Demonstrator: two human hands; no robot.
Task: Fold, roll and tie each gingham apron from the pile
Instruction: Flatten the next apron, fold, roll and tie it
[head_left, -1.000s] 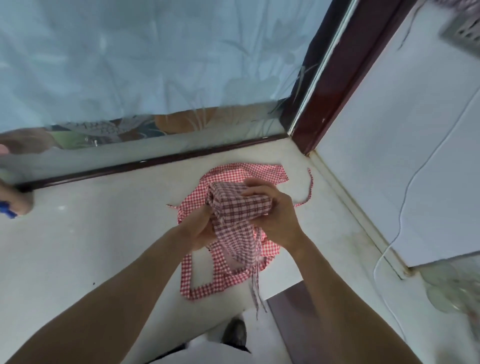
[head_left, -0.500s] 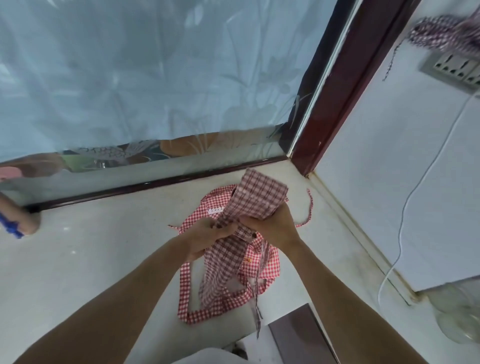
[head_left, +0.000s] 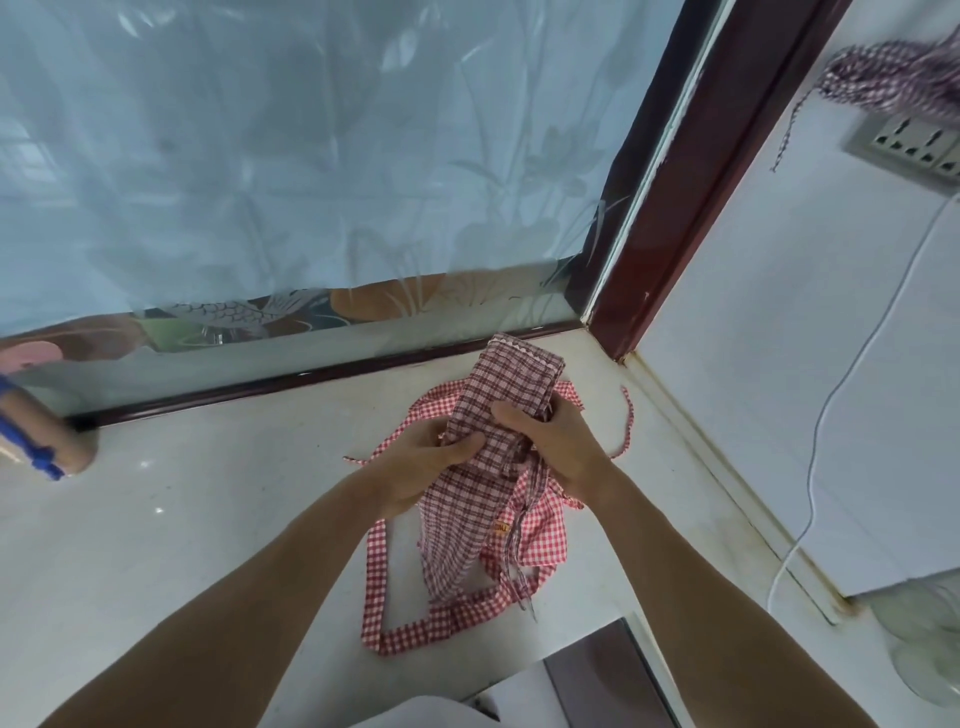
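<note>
A folded dark-red gingham apron (head_left: 511, 382) stands up between my hands above the white counter. My left hand (head_left: 421, 465) grips its lower left side with the thumb laid across the cloth. My right hand (head_left: 550, 444) holds the right side, fingers curled round the fold. Its loose end and thin ties (head_left: 514, 561) hang down below my hands. Under them a brighter red gingham apron (head_left: 540, 540) lies spread flat on the counter, with a strap loop (head_left: 376, 587) trailing toward me.
The white counter (head_left: 208, 519) ends at a frosted glass panel behind and a white wall on the right. More gingham cloth (head_left: 893, 78) hangs above a wall socket (head_left: 914, 145), with a white cable (head_left: 815, 441) running down. Another person's hand with a blue object (head_left: 36, 441) rests at far left.
The rolled bundle has been opened out and raised into a long upright fold. Both hands shifted lower on the cloth, and the view tilted up toward the wall corner.
</note>
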